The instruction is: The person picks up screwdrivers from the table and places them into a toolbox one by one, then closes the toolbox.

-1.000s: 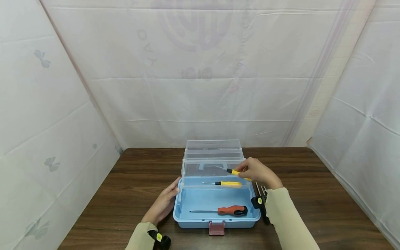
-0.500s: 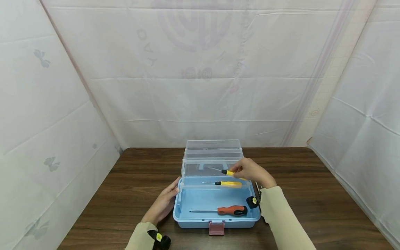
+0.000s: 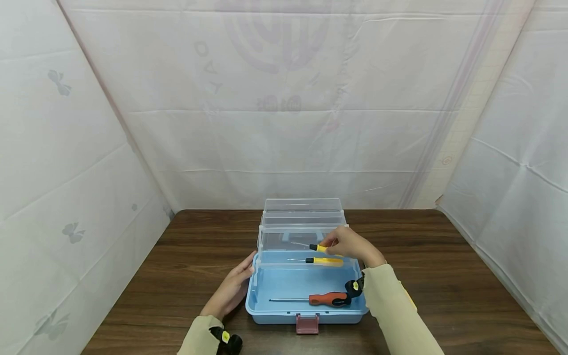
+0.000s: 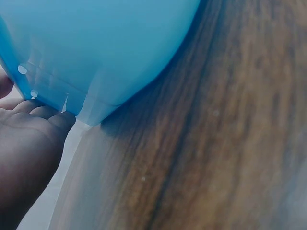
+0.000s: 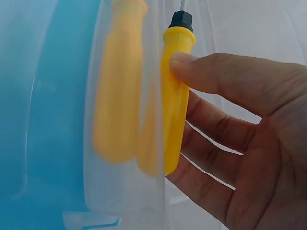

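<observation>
A light blue toolbox [image 3: 284, 319] stands with its clear tiered lid [image 3: 303, 204] raised at the back. My right hand [image 3: 352, 244] pinches the yellow handle of a small screwdriver [image 5: 177, 100] between thumb and fingers, over the box's clear tray [image 5: 127, 191]. Its thin shaft points left. Another yellow-handled screwdriver [image 3: 326, 261] lies in that tray, seen through the clear wall in the right wrist view. An orange and black screwdriver [image 3: 328, 299] lies in the blue bottom. My left hand [image 3: 232, 288] rests along the toolbox's left side, fingers extended.
A pink latch [image 3: 307, 324] hangs at the toolbox's front. Past the right sleeve shows a thin yellow edge [image 3: 409, 297], mostly hidden. The brown wooden table [image 3: 186, 266] is bounded by white sheeting [image 3: 213, 148] at the back and sides.
My right hand has moved left and slightly lower with its screwdriver, closer to the tray. The metal-tipped tools right of the box are now covered by the arm. My left hand has stayed put.
</observation>
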### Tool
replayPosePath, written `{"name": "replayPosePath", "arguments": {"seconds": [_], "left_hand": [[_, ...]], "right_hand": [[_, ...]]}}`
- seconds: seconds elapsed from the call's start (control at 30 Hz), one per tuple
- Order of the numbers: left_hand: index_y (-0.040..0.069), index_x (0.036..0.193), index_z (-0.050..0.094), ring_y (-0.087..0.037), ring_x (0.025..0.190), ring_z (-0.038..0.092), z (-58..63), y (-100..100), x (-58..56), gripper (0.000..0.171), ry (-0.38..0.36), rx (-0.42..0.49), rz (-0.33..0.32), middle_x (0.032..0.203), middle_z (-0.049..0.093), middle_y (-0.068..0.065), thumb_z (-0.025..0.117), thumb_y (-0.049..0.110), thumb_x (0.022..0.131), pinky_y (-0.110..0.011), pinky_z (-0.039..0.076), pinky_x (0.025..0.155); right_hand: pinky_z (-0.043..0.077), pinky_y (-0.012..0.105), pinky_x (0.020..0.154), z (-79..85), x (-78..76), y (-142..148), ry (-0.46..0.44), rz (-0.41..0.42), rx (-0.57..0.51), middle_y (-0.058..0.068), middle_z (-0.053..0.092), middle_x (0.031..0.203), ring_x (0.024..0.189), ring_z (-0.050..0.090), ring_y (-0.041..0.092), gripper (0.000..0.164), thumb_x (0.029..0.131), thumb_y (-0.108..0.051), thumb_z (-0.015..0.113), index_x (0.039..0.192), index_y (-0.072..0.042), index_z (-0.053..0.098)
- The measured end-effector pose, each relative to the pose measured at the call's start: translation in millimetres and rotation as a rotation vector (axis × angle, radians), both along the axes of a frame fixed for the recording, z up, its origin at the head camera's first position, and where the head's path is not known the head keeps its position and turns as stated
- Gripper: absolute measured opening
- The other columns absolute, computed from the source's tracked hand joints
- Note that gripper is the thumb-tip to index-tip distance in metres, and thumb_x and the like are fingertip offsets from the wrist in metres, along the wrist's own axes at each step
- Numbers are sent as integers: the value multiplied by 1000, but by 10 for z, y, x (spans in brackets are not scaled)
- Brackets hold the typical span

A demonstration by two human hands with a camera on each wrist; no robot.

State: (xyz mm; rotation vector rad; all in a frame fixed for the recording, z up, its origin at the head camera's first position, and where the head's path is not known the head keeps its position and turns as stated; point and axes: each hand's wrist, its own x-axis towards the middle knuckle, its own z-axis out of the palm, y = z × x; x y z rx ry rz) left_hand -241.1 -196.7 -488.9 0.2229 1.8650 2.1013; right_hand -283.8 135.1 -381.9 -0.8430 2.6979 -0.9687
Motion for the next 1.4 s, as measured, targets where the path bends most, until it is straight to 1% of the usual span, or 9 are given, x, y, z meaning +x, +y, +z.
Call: {"name": "replayPosePath", "arguments": {"seconds": [0.13, 0.37, 0.53, 0.63, 0.8, 1.0, 1.2, 1.4], "left_hand": [[7, 154, 14, -33, 149, 2, 3, -1, 2, 66, -1, 1, -2, 162, 5, -16, 47, 27, 101, -51, 6, 119], [7, 154, 14, -34, 149, 2, 9, 14, 6, 67, -5, -10, 1, 162, 4, -16, 47, 29, 101, -52, 7, 118], [8, 154, 15, -34, 149, 1, 22, 28, 6, 67, -7, -13, 6, 162, 5, -16, 48, 29, 100, -52, 7, 118], [7, 154, 15, -35, 149, 2, 28, 35, 7, 66, -6, -11, 4, 162, 5, -16, 48, 28, 100, -52, 7, 118], [8, 154, 15, -35, 149, 1, 30, 39, 9, 67, -6, -14, 1, 162, 5, -16, 48, 29, 100, -52, 7, 118], [6, 154, 15, -34, 149, 1, 18, 45, 9, 67, -5, -5, 7, 162, 5, -16, 48, 27, 100, -52, 6, 118], [7, 154, 15, -34, 149, 1, 17, 40, 8, 66, -9, -2, 6, 162, 5, -16, 48, 28, 100, -51, 6, 119], [7, 154, 14, -34, 149, 1, 24, 27, 8, 67, -7, -7, 6, 162, 4, -15, 47, 28, 101, -52, 6, 118]], "right_hand": [[54, 26, 68, -9, 1, -31, -8, -8, 9, 6, 72, 91, 76, 59, 11, 16, 85, -3, 67, 98, -3, 75], [55, 28, 69, -17, -6, -79, -38, -2, 9, 7, 72, 93, 77, 60, 11, 15, 86, -1, 66, 99, -1, 75], [55, 30, 70, -21, 3, -101, -61, -27, 19, 5, 71, 91, 76, 58, 13, 15, 86, -2, 66, 97, -3, 75], [55, 30, 71, -43, -10, -106, -61, -26, 25, 5, 71, 92, 77, 58, 13, 15, 86, -2, 66, 98, -3, 75], [55, 31, 71, -63, -24, -112, -48, -1, 25, 7, 72, 94, 79, 59, 13, 16, 85, -3, 66, 98, -2, 75], [54, 29, 70, -74, -19, -129, -28, 26, 30, 7, 73, 92, 75, 58, 12, 17, 85, -2, 65, 98, -2, 75], [53, 29, 69, -70, -14, -155, -43, 18, 43, 6, 72, 89, 73, 56, 13, 17, 85, -1, 65, 98, -3, 76], [53, 28, 70, -61, -20, -173, -35, 31, 49, 6, 73, 91, 74, 56, 12, 17, 85, -1, 65, 99, -2, 76]]}}
